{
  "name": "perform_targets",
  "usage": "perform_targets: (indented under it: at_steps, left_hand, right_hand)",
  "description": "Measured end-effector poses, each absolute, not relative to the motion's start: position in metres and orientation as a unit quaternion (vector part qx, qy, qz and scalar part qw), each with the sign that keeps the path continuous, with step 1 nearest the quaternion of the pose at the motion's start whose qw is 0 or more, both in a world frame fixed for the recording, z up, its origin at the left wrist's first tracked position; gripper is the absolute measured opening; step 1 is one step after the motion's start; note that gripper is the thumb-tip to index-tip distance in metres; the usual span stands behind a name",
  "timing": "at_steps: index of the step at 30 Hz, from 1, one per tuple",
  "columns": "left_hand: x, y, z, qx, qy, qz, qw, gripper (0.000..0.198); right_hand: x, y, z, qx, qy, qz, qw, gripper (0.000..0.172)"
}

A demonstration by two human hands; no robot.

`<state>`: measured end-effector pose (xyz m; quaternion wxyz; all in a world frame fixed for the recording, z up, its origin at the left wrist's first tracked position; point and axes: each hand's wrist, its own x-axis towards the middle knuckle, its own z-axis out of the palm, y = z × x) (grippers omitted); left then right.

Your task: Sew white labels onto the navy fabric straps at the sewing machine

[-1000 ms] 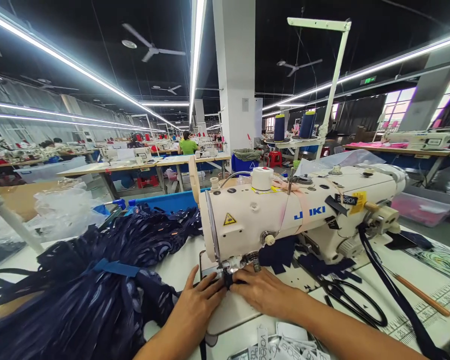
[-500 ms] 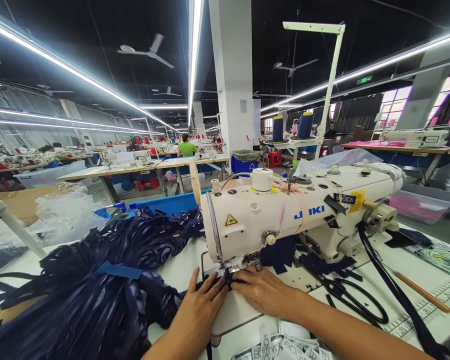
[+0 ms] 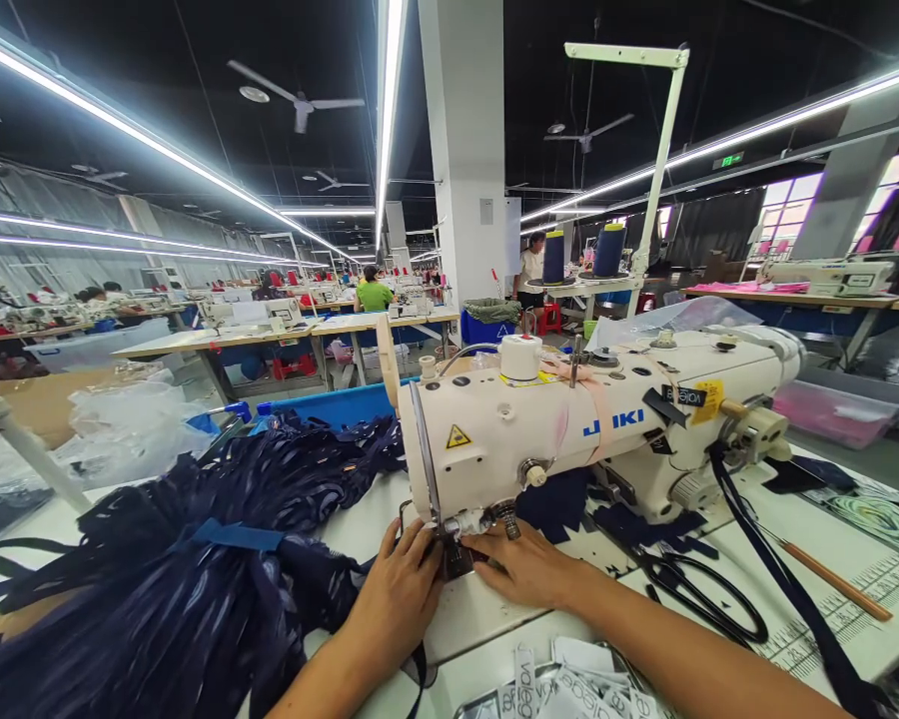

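A white sewing machine (image 3: 486, 429) stands in front of me. A dark fabric piece (image 3: 456, 559) lies under its needle area. My left hand (image 3: 401, 589) is closed on the piece's left side, fingers bent near the presser foot. From under its wrist a dark strap (image 3: 421, 667) hangs toward the table's front. On the other side, my right hand (image 3: 520, 564) presses its fingertips on the fabric, with the thumb a little apart. The fingertips of both hands are partly hidden. Left of my left hand lies a large bundle of navy straps (image 3: 195, 609), tied with a blue band (image 3: 240, 537).
Black scissors (image 3: 708, 594) and a wooden-handled tool (image 3: 835, 579) lie right of my forearm. Printed labels (image 3: 561, 689) fill a tray at the front. Navy scraps (image 3: 648, 524) lie by the machine base. Thread cones (image 3: 609, 252) stand behind.
My left hand has shifted slightly left and its fingers have drawn closer together. More of the dark piece shows between my hands. A person has come into view beside the pillar.
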<state>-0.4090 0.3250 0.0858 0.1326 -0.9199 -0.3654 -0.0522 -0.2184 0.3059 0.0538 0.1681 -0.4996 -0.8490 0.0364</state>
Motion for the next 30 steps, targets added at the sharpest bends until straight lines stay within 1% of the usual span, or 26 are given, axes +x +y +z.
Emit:
perform_targets:
  at_steps: [2,4,7,8,10,13,16,25,30]
  left_hand:
    - [-0.405,0.32,0.085,-0.903,-0.39,-0.051,0.174,0.025]
    - [-0.402,0.313,0.086,-0.888,-0.421,-0.028,0.184,0.031]
    - [-0.4,0.309,0.087,-0.869,-0.459,-0.025,0.18,0.042]
    - [-0.4,0.311,0.086,-0.867,-0.462,-0.035,0.183,0.042]
    - [-0.402,0.318,0.085,-0.874,-0.445,-0.057,0.186,0.036]
    - [-0.405,0.33,0.083,-0.895,-0.41,-0.068,0.164,0.028]
    - [-0.406,0.337,0.082,-0.9,-0.409,-0.056,0.137,0.024]
    - [-0.405,0.334,0.083,-0.896,-0.42,-0.032,0.143,0.026]
    - [-0.404,0.333,0.086,-0.896,-0.422,-0.029,0.135,0.028]
  right_hand:
    - [-0.221,0.309,0.052,-0.523,-0.836,0.025,0.165,0.037]
    - [-0.224,0.309,0.053,-0.53,-0.833,0.006,0.157,0.036]
    - [-0.226,0.303,0.062,-0.531,-0.84,-0.013,0.114,0.04]
    - [-0.226,0.299,0.065,-0.528,-0.844,-0.014,0.098,0.04]
    - [-0.224,0.29,0.071,-0.512,-0.855,-0.017,0.08,0.038]
    - [-0.218,0.28,0.071,-0.477,-0.874,-0.041,0.085,0.029]
    - [-0.213,0.278,0.065,-0.448,-0.885,-0.083,0.095,0.029]
    - [-0.216,0.284,0.06,-0.392,-0.905,-0.131,0.099,0.02]
    - [-0.22,0.285,0.054,-0.391,-0.906,-0.131,0.1,0.022]
